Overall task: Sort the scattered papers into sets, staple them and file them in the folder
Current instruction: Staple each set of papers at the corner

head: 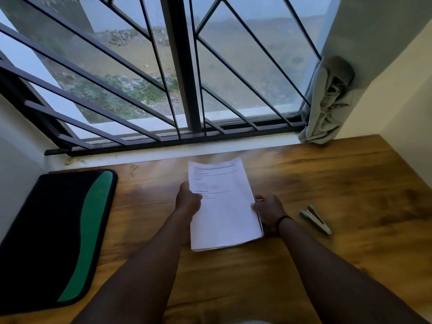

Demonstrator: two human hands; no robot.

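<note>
A stack of white printed papers [224,206] is held over the middle of the wooden table [327,183]. My left hand [188,199] grips its left edge, thumb on the top sheet. My right hand [268,211] grips the right edge, with a dark band on the wrist. A black and green folder [53,235] lies shut at the table's left side. A stapler [315,218] with blue ends lies to the right of my right hand, apart from it.
A barred window [184,66] runs along the table's far edge above a white sill. A bunched grey curtain [327,101] hangs at the far right corner beside a cream wall.
</note>
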